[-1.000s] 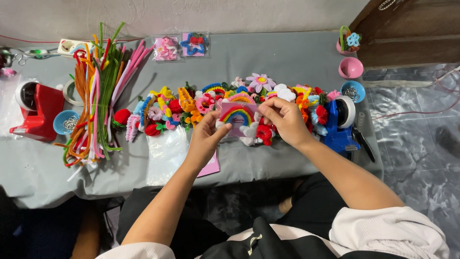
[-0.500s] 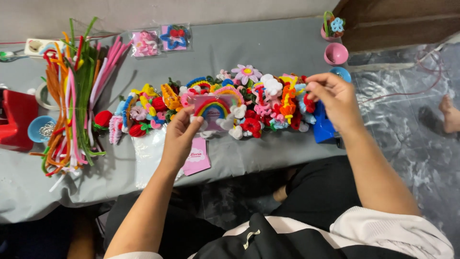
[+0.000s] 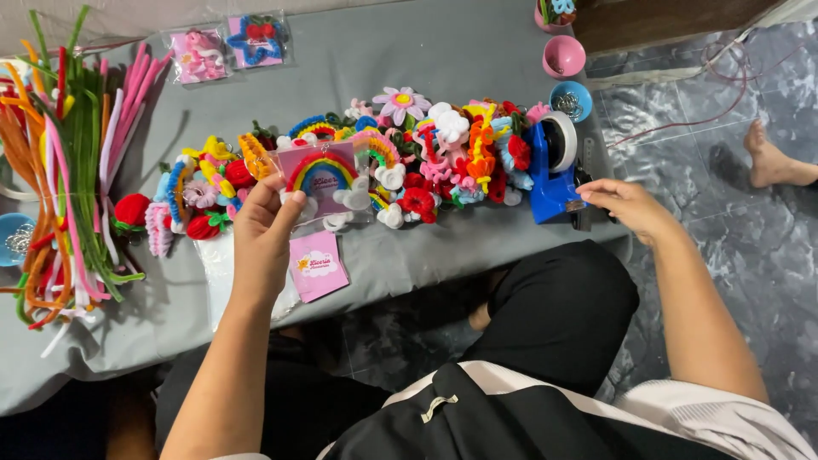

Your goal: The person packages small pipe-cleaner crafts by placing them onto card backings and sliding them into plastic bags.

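Since the earlier frame, the right hand (image 3: 630, 207) has gone away from the pile of pipe-cleaner crafts (image 3: 426, 158) and reached to the right, to the blue tape dispenser (image 3: 550, 170) at the end of the grey worktop (image 3: 443, 51). Its fingers (image 3: 592, 194) now touch the front lower edge of the dispenser, where the cutting blade should be; they look close together as for pinching a tape end, but the tape itself is too thin to see, so I cannot tell whether they grip anything.

The left hand (image 3: 264, 234) holds up the clear packet with a rainbow craft (image 3: 322, 175) on a pink card, with the thumb and fingers clamped on its lower left corner. The packet stands nearly upright in front of the pile, and its flat face is turned to the camera.

The important relation is this: the packet lies well to the left of the right hand, with the row of crafts between them (the dispenser's roll faces toward the person). A small pink card (image 3: 317, 266) lies on the worktop just below the packet.
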